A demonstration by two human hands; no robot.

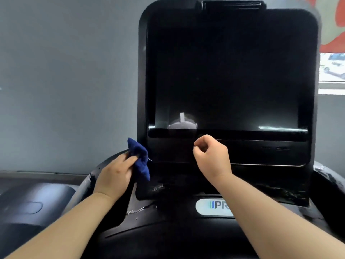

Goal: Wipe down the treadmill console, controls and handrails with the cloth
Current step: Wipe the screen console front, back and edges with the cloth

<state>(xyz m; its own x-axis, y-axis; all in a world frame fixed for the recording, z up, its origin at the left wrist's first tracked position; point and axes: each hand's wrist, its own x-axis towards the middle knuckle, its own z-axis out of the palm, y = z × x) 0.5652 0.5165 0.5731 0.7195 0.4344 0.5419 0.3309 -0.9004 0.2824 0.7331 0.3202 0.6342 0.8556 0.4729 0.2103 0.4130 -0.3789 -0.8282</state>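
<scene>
The black treadmill console (pixel 229 71) fills the upper middle of the view, its big dark screen upright and switched off. My left hand (pixel 115 172) grips a bunched dark blue cloth (pixel 140 159) at the console's lower left corner, beside the frame's edge. My right hand (pixel 211 156) hovers in front of the panel just below the screen, fingers curled in with nothing in them. The dark curved handrail (pixel 89 181) passes under my left hand. A logo badge (pixel 212 206) sits on the lower housing between my forearms.
A grey wall stands to the left. Another dark machine housing (pixel 31 204) lies at the lower left. A window with a red shape (pixel 332 43) shows at the right edge. The right handrail (pixel 328 176) curves beside the console.
</scene>
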